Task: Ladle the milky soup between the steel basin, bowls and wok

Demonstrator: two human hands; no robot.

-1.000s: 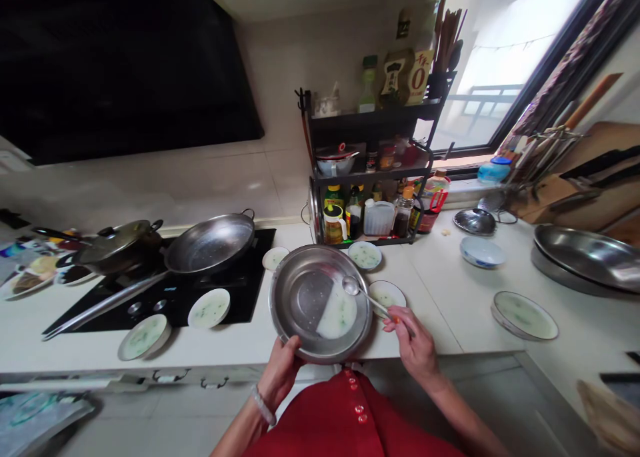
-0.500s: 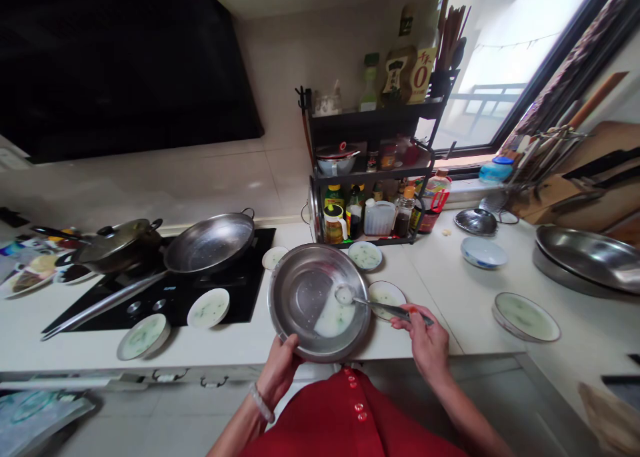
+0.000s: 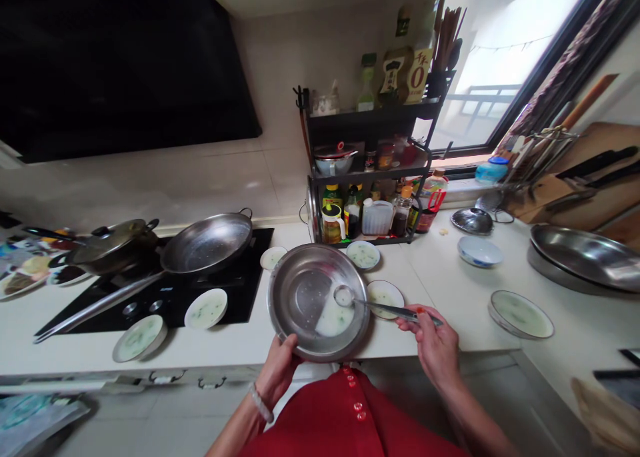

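Observation:
My left hand (image 3: 281, 360) is closed on the near-left rim of a large steel basin (image 3: 295, 297), which tilts so that pale soup with green bits (image 3: 333, 317) pools at its lower right. In my right hand (image 3: 435, 340) is the handle of a metal ladle (image 3: 385, 307). The ladle's small round head rests inside the basin at the edge of the soup. Just right of the basin, partly under the ladle handle, stands a bowl of soup (image 3: 384, 292). Another soup bowl (image 3: 363, 255) is behind it, and a small bowl (image 3: 273, 258) is partly hidden by the basin's left side.
Soup bowls (image 3: 206, 309) (image 3: 140, 338) stand by the black stove (image 3: 175, 310), which bears a wok (image 3: 207, 244) and a lidded pot (image 3: 113, 247). A condiment rack (image 3: 370, 174) rises behind. To the right are a soup bowl (image 3: 520, 315), a blue-white bowl (image 3: 480, 251) and steel pans (image 3: 590, 254).
My right hand has shifted slightly right along with the ladle handle. The ladle head stays in the basin, and my left hand keeps its hold. The whole view has shifted slightly.

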